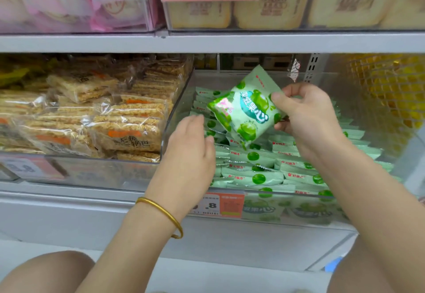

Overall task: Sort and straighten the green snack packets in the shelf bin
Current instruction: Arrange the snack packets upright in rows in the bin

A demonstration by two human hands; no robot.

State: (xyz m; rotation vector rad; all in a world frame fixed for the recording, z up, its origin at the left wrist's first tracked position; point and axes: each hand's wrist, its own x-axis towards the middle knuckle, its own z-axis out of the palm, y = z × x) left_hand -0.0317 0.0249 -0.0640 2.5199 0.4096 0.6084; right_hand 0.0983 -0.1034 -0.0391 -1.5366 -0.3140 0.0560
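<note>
Packet (247, 111) pinched by right hand (305, 117) fingers above bin (176, 101) | left hand (190, 152) fingers loose, holding nothing

L hand (190, 152) open, fingers relaxed | R hand (308, 117) pinches green pkt (246, 113)

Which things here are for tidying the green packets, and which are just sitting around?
For the job: held green packet, right hand pinching it, left hand, green packets in the bin, clear bin.
Just around: rice cracker packs, pink packets, beige biscuit packs, yellow packets, price tag.
</note>
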